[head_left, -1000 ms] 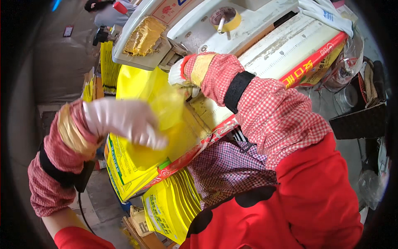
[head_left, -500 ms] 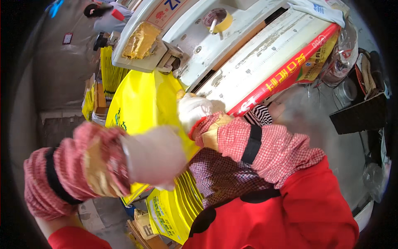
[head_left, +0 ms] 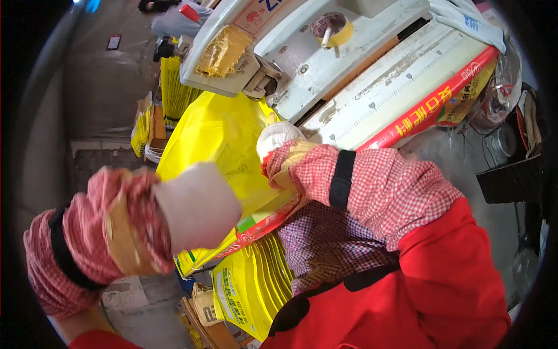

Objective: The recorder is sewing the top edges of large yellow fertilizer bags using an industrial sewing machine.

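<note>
Misfeed is risked if the yellow bag (head_left: 224,139), held by the gloved right hand (head_left: 278,138) at the machine (head_left: 349,75), is creased by the left hand (head_left: 195,206), whose grip cannot be told.

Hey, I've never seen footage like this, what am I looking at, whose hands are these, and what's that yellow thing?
This is one view from a camera worn on a person's head, looking down; the lens bends the edges. The left hand and right hand wear white gloves and checked sleeve covers. Both are at a yellow plastic bag lying at the mouth of a white bench machine; the exact grip is hard to see. A tape roll sits on the machine. More yellow bags are stacked below.
</note>
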### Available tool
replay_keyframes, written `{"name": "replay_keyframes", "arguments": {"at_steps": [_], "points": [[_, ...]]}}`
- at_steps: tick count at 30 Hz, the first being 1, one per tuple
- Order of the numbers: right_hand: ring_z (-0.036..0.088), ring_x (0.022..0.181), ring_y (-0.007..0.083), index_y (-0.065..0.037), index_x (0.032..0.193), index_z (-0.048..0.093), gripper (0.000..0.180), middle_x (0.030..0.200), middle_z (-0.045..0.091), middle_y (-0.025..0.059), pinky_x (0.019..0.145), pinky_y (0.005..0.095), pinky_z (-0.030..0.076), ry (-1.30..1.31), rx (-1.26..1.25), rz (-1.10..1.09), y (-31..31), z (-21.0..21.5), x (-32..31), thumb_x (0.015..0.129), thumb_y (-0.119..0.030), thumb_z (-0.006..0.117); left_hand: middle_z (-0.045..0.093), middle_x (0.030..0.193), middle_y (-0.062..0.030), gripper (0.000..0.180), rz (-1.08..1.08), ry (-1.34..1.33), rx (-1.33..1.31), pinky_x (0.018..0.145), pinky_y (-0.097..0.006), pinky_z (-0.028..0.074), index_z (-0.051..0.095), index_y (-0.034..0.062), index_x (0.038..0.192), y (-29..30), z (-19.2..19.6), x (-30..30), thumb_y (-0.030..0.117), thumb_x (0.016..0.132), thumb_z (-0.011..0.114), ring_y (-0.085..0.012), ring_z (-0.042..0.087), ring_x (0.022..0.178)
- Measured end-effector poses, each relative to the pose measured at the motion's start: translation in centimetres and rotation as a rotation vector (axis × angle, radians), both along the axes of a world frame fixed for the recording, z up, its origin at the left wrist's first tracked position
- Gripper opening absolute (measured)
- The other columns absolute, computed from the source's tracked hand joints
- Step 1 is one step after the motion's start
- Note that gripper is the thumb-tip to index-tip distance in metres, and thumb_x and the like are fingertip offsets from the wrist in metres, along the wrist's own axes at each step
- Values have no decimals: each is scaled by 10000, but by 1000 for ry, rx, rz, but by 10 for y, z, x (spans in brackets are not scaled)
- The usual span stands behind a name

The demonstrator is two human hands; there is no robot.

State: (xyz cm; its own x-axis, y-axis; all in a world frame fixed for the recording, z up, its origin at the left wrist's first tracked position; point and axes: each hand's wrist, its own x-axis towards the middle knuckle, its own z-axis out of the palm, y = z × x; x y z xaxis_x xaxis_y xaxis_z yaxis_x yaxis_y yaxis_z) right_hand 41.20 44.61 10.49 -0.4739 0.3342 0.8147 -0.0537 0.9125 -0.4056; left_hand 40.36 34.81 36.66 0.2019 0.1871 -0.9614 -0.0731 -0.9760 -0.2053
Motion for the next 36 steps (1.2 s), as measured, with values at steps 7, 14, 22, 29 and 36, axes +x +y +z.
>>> {"name": "replay_keyframes", "arguments": {"at_steps": [7, 14, 22, 29, 36], "points": [[626, 742, 336, 25, 903, 633, 252, 829, 648, 171, 644, 458, 500, 441, 497, 1062, 83, -25, -39, 858, -222, 607, 602, 600, -44, 103, -140, -225, -332, 553, -399, 441, 688, 122, 629, -25, -39, -18, 202, 682, 651, -252, 609, 608], [653, 754, 291, 33, 938, 633, 272, 833, 669, 137, 671, 437, 531, 531, 518, 1253, 64, -2, -7, 884, -229, 581, 620, 645, -76, 104, -20, -106, -405, 545, -402, 465, 671, 143, 670, -28, -32, -8, 215, 717, 612, -281, 606, 599], [630, 756, 206, -2, 959, 598, 152, 841, 625, 82, 678, 339, 516, 1483, -931, 671, 21, -48, -40, 910, -123, 519, 602, 653, -104, 118, 98, -414, -383, 499, -409, 493, 590, 96, 833, 7, -66, -22, 208, 795, 594, -292, 627, 587], [597, 711, 218, -25, 823, 593, 174, 738, 595, 78, 678, 330, 487, 503, -558, -67, -19, -31, -16, 898, -144, 492, 621, 709, -102, 333, 122, -456, -394, 779, -395, 468, 698, 231, 1030, 90, -22, 2, 288, 707, 757, -319, 599, 674], [663, 743, 258, -13, 977, 664, 246, 821, 680, 120, 620, 348, 515, -487, -621, -1261, -56, 28, 1, 795, -145, 566, 530, 598, -93, 157, 220, -502, -587, 552, -424, 441, 549, 106, 663, 33, -35, -23, 204, 700, 665, -319, 560, 606]]}}
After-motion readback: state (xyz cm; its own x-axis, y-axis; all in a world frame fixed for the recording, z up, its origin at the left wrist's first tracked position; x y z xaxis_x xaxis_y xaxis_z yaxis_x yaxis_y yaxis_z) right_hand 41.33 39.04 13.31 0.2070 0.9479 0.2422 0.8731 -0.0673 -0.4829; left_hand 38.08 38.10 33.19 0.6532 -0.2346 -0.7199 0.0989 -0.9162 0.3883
